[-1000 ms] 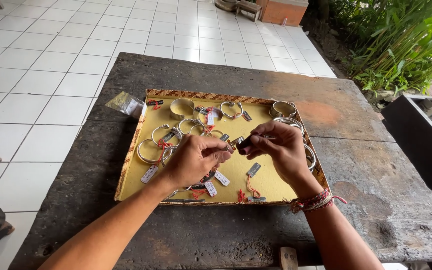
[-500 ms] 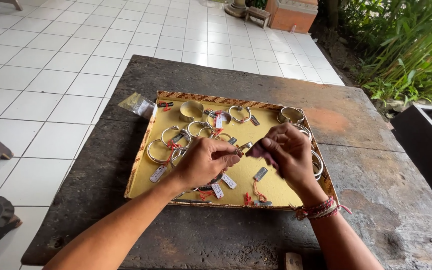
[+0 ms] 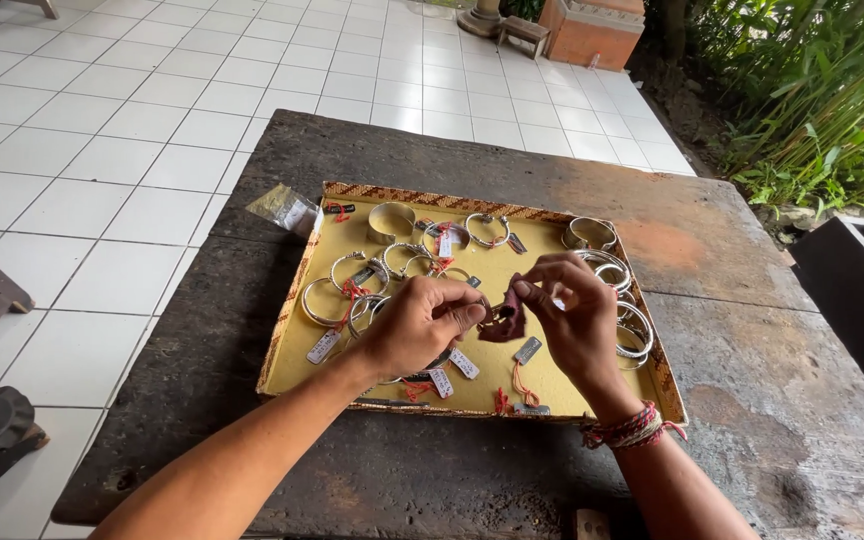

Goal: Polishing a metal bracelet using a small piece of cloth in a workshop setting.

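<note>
Over the middle of the tray (image 3: 297, 330), which sits near the centre of the tabletop (image 3: 732, 440), both hands meet just above the yellow lining. Left hand (image 3: 414, 325) is closed, fingers pinched on a small silver piece (image 3: 497, 312); only a bit of it shows, so whether it's a ring or a thin bangle can't be told. Right hand (image 3: 574, 305) is closed too, thumb & fingers gripping a dark maroon cloth (image 3: 509, 318) that touches the piece.

Looks like a rub/polish step, judging by cloth against metal. To do it well: the person should keep the left pinch firm at one spot w/ the rest of the metal exposed, wrap the cloth around rather than dab beside it, and turn the piece bit by bit so no face gets skipped. Best to work low over the tray, so a slip drops it on the lining, not the tiled floor (image 3: 102, 180) off the tabletop's left edge.

Around the hands: silver bangles (image 3: 392, 222) w/ small tags (image 3: 322, 347) and red strings spread toward the tray's far & left sides, more stacked by its right edge (image 3: 635, 335). A clear plastic bag (image 3: 287, 208) lies just outside the tray's far-left corner. Tags' strings sit close under the hands, so the cloth could snag them; lifting a little clear avoids that.
</note>
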